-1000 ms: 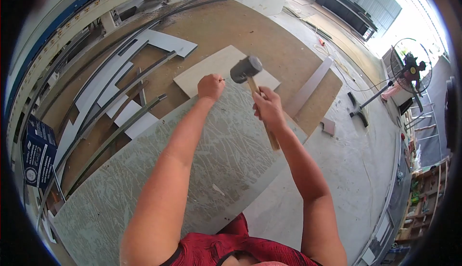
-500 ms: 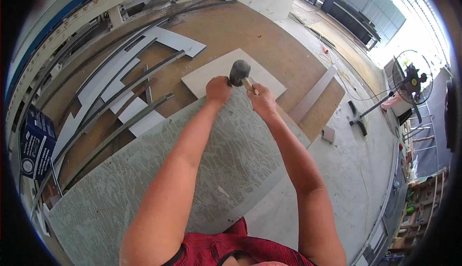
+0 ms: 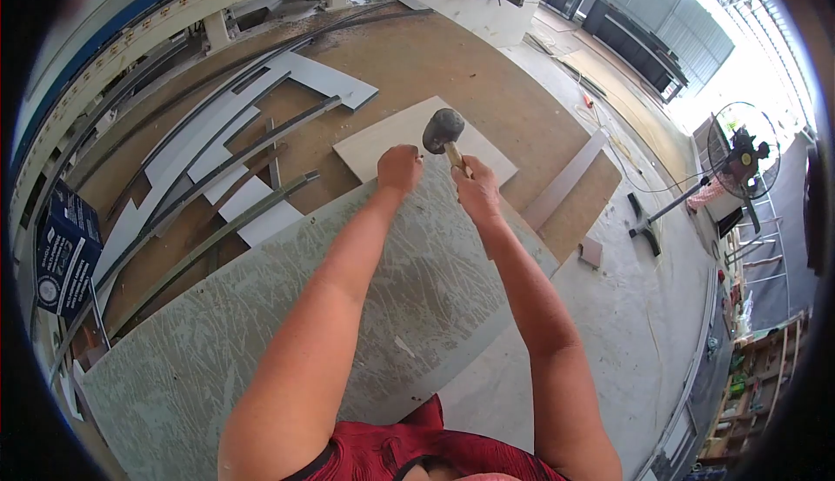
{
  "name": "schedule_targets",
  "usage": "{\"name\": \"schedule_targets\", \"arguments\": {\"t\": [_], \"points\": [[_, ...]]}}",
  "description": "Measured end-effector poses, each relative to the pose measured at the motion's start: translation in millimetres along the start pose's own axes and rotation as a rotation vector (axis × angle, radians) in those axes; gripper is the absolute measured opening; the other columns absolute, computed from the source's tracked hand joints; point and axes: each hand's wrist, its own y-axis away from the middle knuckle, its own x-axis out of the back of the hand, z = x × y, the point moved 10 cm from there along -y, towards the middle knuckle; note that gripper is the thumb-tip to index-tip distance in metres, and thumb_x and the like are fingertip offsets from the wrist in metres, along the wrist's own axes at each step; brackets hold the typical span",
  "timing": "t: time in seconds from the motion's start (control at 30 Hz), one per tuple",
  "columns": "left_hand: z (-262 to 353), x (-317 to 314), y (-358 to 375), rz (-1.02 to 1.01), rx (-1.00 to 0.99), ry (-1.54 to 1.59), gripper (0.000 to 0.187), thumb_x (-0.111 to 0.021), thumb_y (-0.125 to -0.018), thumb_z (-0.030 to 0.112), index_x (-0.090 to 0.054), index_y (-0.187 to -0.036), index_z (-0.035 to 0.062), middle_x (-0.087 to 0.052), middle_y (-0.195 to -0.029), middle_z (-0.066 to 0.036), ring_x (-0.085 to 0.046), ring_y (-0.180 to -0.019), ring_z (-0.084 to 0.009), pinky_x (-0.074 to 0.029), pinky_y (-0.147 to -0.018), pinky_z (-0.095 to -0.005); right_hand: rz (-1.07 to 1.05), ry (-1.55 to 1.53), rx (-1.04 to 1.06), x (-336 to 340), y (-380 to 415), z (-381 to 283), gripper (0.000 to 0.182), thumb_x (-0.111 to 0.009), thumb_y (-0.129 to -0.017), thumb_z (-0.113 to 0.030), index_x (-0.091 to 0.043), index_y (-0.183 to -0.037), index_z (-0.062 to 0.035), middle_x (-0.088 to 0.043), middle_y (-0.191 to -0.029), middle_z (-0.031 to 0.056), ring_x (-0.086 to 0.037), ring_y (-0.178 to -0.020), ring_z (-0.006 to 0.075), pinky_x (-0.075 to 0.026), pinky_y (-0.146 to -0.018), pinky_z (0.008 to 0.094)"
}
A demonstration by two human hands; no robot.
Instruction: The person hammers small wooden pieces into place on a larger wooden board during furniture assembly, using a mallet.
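In my right hand is a rubber mallet with a black head and a pale wooden handle; the fingers wrap round the handle. Just left of the mallet head, my left hand is closed, with a small dark bit showing at its fingertips, too small to name. Both hands are over the far edge of a grey-green mottled sheet. Beyond that edge lies a pale square board, partly covered by the hands and mallet.
White cut panels and long metal strips lie on brown board at left. A dark blue box sits at the left edge. A long machine runs along the back. On the right stand a fan and shelves.
The mallet head has moved slightly right, away from my left hand, and more of its handle shows. My left hand has shifted a little down.
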Motion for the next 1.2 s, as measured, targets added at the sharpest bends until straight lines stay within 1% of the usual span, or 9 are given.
{"name": "schedule_targets", "arguments": {"t": [0.17, 0.33, 0.43, 0.53, 0.63, 0.73, 0.93, 1.03, 1.2], "points": [[2, 2, 1, -0.019, 0.014, 0.039, 0.012, -0.058, -0.074, 0.017, -0.065, -0.073, 0.0076, -0.062, -0.078, -0.013, -0.060, -0.078, -0.0305, -0.048, -0.070, -0.0409, -0.024, 0.194, 0.007, 1, 6, -14, 0.032, -0.058, -0.078, -0.026, -0.059, -0.105, -0.0084, -0.062, -0.088, 0.0199, -0.058, -0.088, 0.0367, -0.044, -0.075, 0.0409], [5, 5, 2, 0.010, -0.049, 0.022, 0.013, -0.058, -0.072, 0.018, -0.065, -0.074, 0.0077, -0.063, -0.079, -0.013, -0.060, -0.079, -0.0308, -0.048, -0.071, -0.0404, 0.028, 0.120, 0.056, 8, 10, -24, 0.028, -0.055, -0.079, -0.025, -0.059, -0.102, -0.0093, -0.061, -0.092, 0.0199, -0.057, -0.089, 0.0368, -0.044, -0.076, 0.0426], [-1, 0, 1, -0.128, 0.087, 0.071, 0.015, -0.058, -0.071, 0.020, -0.066, -0.078, 0.0078, -0.063, -0.083, -0.013, -0.060, -0.082, -0.0307, -0.048, -0.072, -0.0399, -0.012, 0.199, 0.051, 6, 13, -24, 0.030, -0.056, -0.078, -0.025, -0.059, -0.104, -0.0085, -0.061, -0.090, 0.0203, -0.058, -0.088, 0.0357, -0.044, -0.075, 0.0409], [4, 4, -1, -0.086, -0.032, 0.081, 0.017, -0.060, -0.070, 0.021, -0.066, -0.077, 0.0062, -0.064, -0.082, -0.013, -0.060, -0.082, -0.0307, -0.048, -0.073, -0.0397, 0.003, 0.157, 0.051, 12, 14, -19, 0.033, -0.059, -0.078, -0.025, -0.059, -0.106, -0.0084, -0.061, -0.087, 0.0196, -0.060, -0.083, 0.0332, -0.045, -0.072, 0.0390], [-18, -15, 1, 0.205, -0.311, 0.082, 0.019, -0.062, -0.067, 0.021, -0.065, -0.078, 0.0046, -0.064, -0.082, -0.014, -0.060, -0.082, -0.0317, -0.048, -0.074, -0.0402, 0.013, 0.071, 0.062, 41, 37, -31, 0.033, -0.061, -0.077, -0.023, -0.059, -0.106, -0.0085, -0.061, -0.085, 0.0170, -0.060, -0.077, 0.0295, -0.045, -0.068, 0.0373], [-29, 39, 17, 0.300, -0.118, 0.271, 0.017, -0.061, -0.070, 0.018, -0.066, -0.075, 0.0029, -0.065, -0.075, -0.010, -0.062, -0.067, -0.0288, -0.049, -0.067, -0.0371, -0.038, 0.098, 0.082, 68, 75, -40, 0.030, -0.061, -0.076, -0.021, -0.060, -0.104, -0.0106, -0.061, -0.082, 0.0153, -0.061, -0.077, 0.0301, -0.046, -0.069, 0.0382], [-57, 41, 89, -0.194, 0.874, 1.433, 0.014, -0.058, -0.082, 0.018, -0.061, -0.081, 0.0046, -0.049, -0.058, 0.003, -0.042, -0.048, -0.0069, -0.034, -0.041, -0.0224, -0.083, 0.239, 0.264, 75, 157, -39, 0.033, -0.065, -0.072, -0.020, -0.060, -0.104, -0.0151, -0.059, -0.083, 0.0094, -0.059, -0.079, 0.0282, -0.046, -0.068, 0.0385], [-27, 79, 127, -0.165, 1.066, 1.700, 0.016, -0.055, -0.084, 0.022, -0.059, -0.086, 0.0060, -0.041, -0.060, 0.005, -0.036, -0.047, -0.0050, -0.025, -0.040, -0.0186, -0.109, 0.295, 0.321, 61, 182, -41, 0.032, -0.066, -0.071, -0.020, -0.060, -0.102, -0.0155, -0.057, -0.083, 0.0079, -0.058, -0.081, 0.0282, -0.046, -0.067, 0.0391], [9, 116, 181, -0.208, 1.134, 1.928, 0.024, -0.055, -0.085, 0.027, -0.058, -0.087, 0.0032, -0.044, -0.063, 0.002, -0.040, -0.052, -0.0075, -0.029, -0.042, -0.0203, -0.038, 0.273, 0.351, 46, 196, -26, 0.030, -0.064, -0.070, -0.020, -0.060, -0.100, -0.0139, -0.057, -0.084, 0.0084, -0.056, -0.082, 0.0298, -0.046, -0.071, 0.0400]]}}
